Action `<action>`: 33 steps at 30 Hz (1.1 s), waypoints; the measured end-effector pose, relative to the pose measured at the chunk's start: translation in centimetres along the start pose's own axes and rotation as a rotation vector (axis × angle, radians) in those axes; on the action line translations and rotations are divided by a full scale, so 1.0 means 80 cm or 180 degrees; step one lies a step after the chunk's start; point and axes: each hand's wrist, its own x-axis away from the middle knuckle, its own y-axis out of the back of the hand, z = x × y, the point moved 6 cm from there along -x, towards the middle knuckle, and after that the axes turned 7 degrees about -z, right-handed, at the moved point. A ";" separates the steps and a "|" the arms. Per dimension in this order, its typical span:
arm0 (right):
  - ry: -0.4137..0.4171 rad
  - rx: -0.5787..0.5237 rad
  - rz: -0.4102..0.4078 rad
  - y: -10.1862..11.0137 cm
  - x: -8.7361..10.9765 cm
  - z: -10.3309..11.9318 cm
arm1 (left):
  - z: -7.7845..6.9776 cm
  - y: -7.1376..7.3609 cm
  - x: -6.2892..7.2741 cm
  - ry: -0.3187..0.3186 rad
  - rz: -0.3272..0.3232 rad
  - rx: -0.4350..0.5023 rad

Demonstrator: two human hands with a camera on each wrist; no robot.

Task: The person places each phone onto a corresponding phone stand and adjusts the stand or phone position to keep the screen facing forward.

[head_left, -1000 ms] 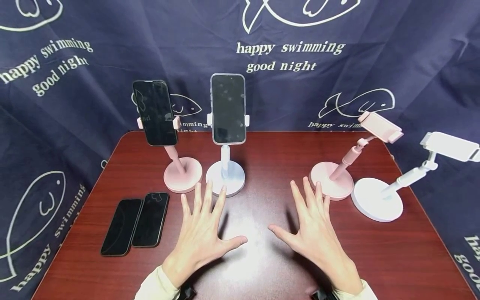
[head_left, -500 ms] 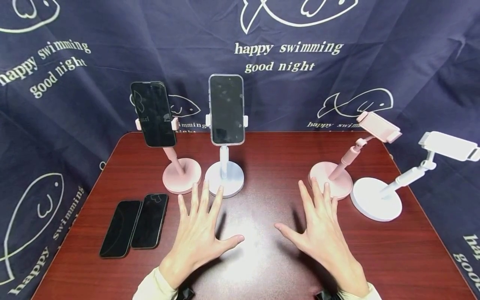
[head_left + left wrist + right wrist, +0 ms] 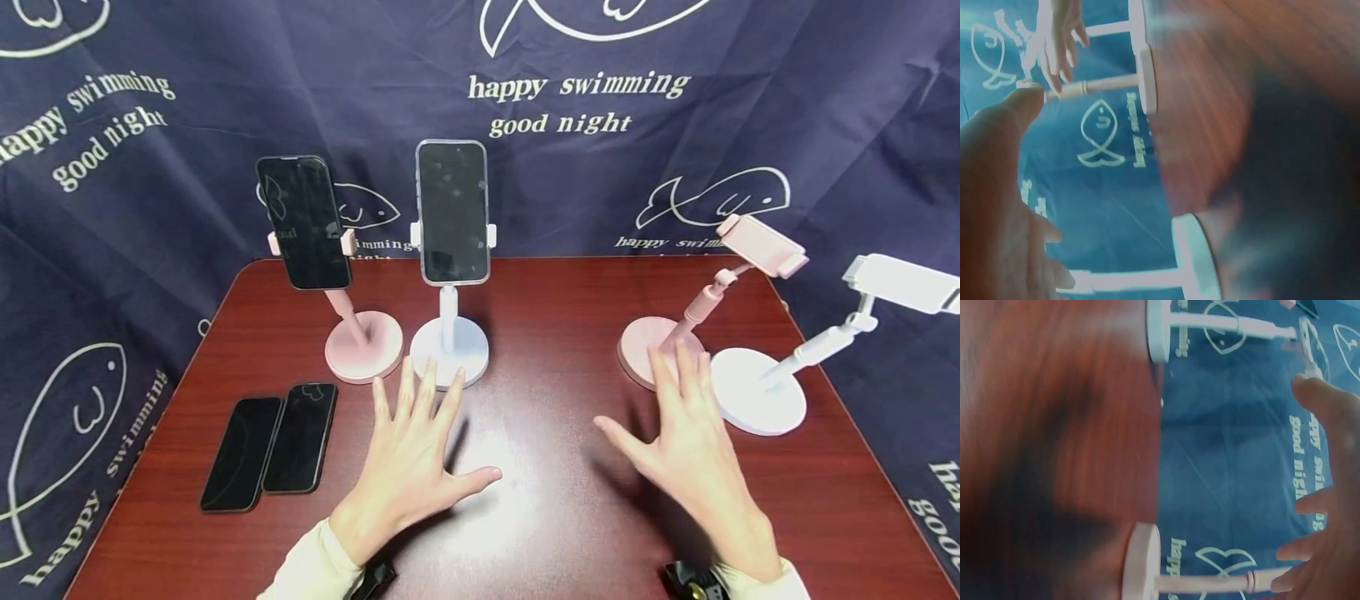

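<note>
My left hand (image 3: 412, 462) hovers palm down over the table with fingers spread and holds nothing. Its fingertips overlap the front of the round base of a white phone stand (image 3: 450, 346), which carries an upright phone (image 3: 453, 212) in its clamp. Left of that, a pink phone stand (image 3: 362, 348) carries a black phone (image 3: 303, 223). My right hand (image 3: 693, 454), also spread and holding nothing, reaches toward a second pink phone stand (image 3: 702, 305); its fingers partly cover that stand's base in the head view. A second white phone stand (image 3: 761, 396) is just right of these fingers. Neither right-hand stand bears a phone.
Two dark phones, one (image 3: 242, 454) beside the other (image 3: 300, 437), lie flat at the table's left. A dark blue cloth (image 3: 555, 183) printed with fish and lettering hangs behind the reddish-brown table (image 3: 540, 308).
My right hand has moved to the right and slightly forward, toward the right pink phone stand. My left hand has shifted only a little. The phones and stands stay in place.
</note>
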 end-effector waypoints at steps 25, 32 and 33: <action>-0.1514 -0.0128 -0.0436 0.043 -0.103 -0.117 | -0.105 -0.093 -0.102 -0.0692 0.0861 0.0209; -0.1434 -0.0163 -0.0601 0.038 -0.129 -0.116 | -0.113 -0.110 -0.114 -0.0771 0.0843 0.0308; -0.1400 -0.0157 -0.0605 0.038 -0.131 -0.115 | -0.114 -0.112 -0.116 -0.0779 0.0799 0.0317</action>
